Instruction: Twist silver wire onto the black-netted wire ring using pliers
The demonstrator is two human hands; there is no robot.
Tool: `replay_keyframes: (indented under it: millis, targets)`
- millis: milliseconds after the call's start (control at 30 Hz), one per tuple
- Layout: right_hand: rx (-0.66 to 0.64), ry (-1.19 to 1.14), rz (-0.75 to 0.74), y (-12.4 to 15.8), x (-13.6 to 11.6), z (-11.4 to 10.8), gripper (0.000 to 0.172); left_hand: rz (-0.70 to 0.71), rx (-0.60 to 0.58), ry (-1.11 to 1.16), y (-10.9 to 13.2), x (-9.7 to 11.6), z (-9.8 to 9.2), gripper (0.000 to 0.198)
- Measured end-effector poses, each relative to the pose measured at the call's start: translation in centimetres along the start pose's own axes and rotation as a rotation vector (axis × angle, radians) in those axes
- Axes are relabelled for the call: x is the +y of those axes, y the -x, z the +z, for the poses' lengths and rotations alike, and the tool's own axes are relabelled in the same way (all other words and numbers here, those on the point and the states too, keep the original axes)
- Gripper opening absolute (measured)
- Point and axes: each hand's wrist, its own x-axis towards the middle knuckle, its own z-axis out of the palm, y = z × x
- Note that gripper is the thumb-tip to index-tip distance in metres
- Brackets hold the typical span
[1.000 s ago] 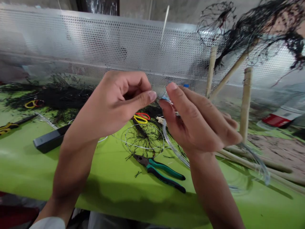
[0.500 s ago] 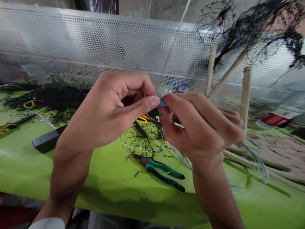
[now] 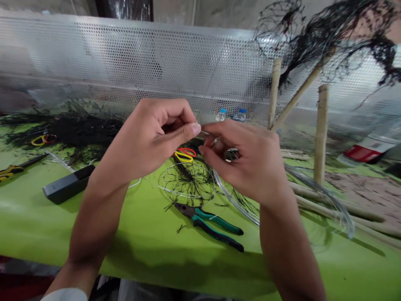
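Note:
Above the table, my left hand (image 3: 153, 140) pinches a short visible piece of thin pale wire (image 3: 205, 133) between thumb and forefinger. Close beside it, my right hand (image 3: 244, 156) has its fingers curled around the same wire, its thumb slightly lower. Most of the wire is hidden by the fingers. Beneath the hands lies a wire ring with black netting (image 3: 189, 179) gathered at its middle. Pliers with green and black handles (image 3: 216, 228) rest in front of the ring. Scissors with red and yellow handles (image 3: 184, 154) show just below my left hand.
A black box (image 3: 67, 184) lies by my left forearm. Dark netting (image 3: 81, 129) is heaped at the back left. Wooden sticks (image 3: 322, 133) stand and lie on the right, near a coil of clear line (image 3: 332, 200). A perforated metal panel (image 3: 125, 62) closes off the back.
My right hand has turned and its fingers are more curled. The blue piece at the fingertips and the long line rising from them no longer show.

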Motion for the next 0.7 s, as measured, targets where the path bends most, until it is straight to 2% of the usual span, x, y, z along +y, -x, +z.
replay_keyframes:
  millis: [33, 100, 233, 333, 400, 467, 567, 633, 700]
  targets:
    - [0.079, 0.151, -0.064, 0.2, 0.0, 0.3, 0.020, -0.013, -0.004, 0.018, -0.1, -0.2, -0.1, 0.021]
    - [0.172, 0.295, -0.147, 0.6, 0.1, 0.7, 0.026, -0.020, -0.016, 0.066, -0.2, -0.5, -0.4, 0.024]
    - [0.205, 0.356, -0.288, 1.5, 1.0, 1.1, 0.041, -0.026, -0.033, 0.101, -0.3, -0.8, -0.8, 0.028]
    - [0.233, 0.382, -0.301, 1.9, 1.9, 1.1, 0.048, -0.037, -0.045, 0.103, -0.3, -0.8, -0.7, 0.028]
    - [0.247, 0.363, -0.310, 1.9, 2.3, 1.1, 0.049, 0.005, -0.057, 0.135, -0.3, -0.7, -0.6, 0.026]
    - [0.288, 0.346, -0.382, 1.6, 2.4, 1.0, 0.047, 0.012, -0.054, 0.136, -0.3, -0.4, -0.5, 0.024]
    - [0.402, 0.375, -0.515, 1.0, 2.1, 0.8, 0.032, -0.005, -0.049, 0.134, -0.1, 0.0, -0.3, 0.021]
    - [0.429, 0.397, -0.485, 0.7, 1.5, 0.8, 0.020, 0.022, -0.046, 0.157, 0.0, 0.1, -0.2, 0.020]
    - [0.413, 0.365, -0.364, 0.6, 0.6, 1.0, 0.014, 0.067, -0.030, 0.166, 0.1, 0.0, -0.1, 0.018]
